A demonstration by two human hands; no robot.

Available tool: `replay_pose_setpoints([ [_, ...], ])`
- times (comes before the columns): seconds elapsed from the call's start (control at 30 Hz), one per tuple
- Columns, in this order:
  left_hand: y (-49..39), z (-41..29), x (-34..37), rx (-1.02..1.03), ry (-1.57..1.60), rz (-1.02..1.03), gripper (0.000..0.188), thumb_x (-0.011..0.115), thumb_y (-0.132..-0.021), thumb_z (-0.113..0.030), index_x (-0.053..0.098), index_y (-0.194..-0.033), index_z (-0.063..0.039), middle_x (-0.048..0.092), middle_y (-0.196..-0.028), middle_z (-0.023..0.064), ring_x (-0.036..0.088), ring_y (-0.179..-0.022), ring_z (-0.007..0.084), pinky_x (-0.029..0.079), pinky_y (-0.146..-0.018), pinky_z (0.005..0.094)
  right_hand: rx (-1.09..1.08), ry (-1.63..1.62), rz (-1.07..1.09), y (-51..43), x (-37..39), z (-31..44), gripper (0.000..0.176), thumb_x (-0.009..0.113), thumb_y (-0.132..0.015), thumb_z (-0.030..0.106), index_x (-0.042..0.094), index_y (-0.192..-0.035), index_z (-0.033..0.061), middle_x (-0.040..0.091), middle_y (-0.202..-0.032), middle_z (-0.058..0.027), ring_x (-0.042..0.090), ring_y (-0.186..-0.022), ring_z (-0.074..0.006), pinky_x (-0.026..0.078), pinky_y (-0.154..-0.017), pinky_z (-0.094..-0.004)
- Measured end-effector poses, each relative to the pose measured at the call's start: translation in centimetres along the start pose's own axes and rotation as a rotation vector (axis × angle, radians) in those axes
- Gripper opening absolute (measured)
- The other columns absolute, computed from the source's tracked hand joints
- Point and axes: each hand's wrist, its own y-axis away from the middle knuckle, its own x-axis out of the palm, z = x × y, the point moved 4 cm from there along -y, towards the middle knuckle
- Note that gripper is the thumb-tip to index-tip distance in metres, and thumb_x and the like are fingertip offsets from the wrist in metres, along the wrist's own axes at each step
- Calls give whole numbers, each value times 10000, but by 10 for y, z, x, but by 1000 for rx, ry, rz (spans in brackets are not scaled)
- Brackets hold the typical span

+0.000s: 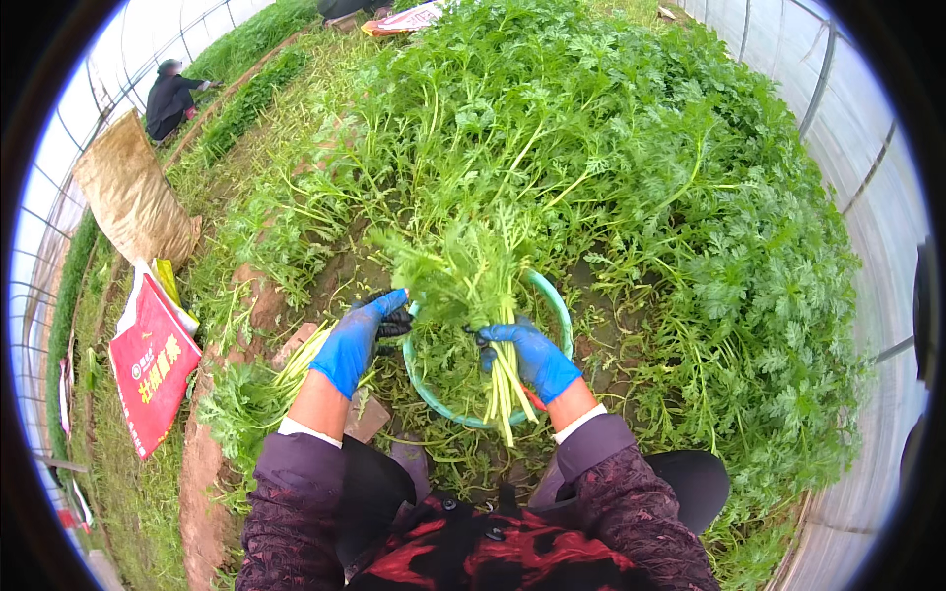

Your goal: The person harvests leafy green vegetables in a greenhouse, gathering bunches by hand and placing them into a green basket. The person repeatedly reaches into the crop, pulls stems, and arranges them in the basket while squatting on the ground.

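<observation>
My right hand (532, 358), in a blue glove with dark, soiled fingertips, grips a bunch of leafy greens (505, 377) that look like garland chrysanthemum. The pale stems point down towards me and the leaves fan away. A small red item (533, 399) shows beside that hand, mostly hidden. My left hand (358, 336), gloved the same way, is empty at the left side of a round green-rimmed basin (566, 325), its thumb apart from its dark fingers. Leafy pieces show inside the basin rim. Partly behind my left wrist lies a cut bunch of greens (251, 402), stems towards the basin.
Dense standing greens (591, 133) fill the bed ahead and right. Brick pieces (367, 418) lie by my left forearm. Leftward are a red printed sack (155, 369) and an upright tan woven sack (137, 192). A person (170, 100) crouches far left. Plastic greenhouse walls (879, 221) curve around.
</observation>
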Motion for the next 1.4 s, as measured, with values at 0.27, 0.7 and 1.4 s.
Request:
replay_pose_setpoints([
  [0.27,8,35,55,217,199,840,1122,548,-679,-796,262,-1456,-39,385,-1452,119,411,-1300,290,331,-1070,424,-49,28,213,27,57,8,469,641,-807,32,454,-1237,8,625,-874,-124,559,-619,-188,482,-577,-319],
  [0.7,-6,-16,12,220,674,485,384,692,-826,-258,593,-1095,-1,666,-980,148,656,-903,283,536,-838,414,47,250,318,11,67,-36,392,671,-840,201,556,-1166,16,662,-874,-92,618,-653,-171,519,-630,-293],
  [1.4,-5,-33,-12,447,671,390,531,663,-840,-273,509,-1233,49,615,-997,125,594,-974,277,456,-944,432,-148,1681,-699,6,-128,-53,323,574,-877,319,618,-998,23,654,-923,-230,623,-822,-400,484,-742,-491],
])
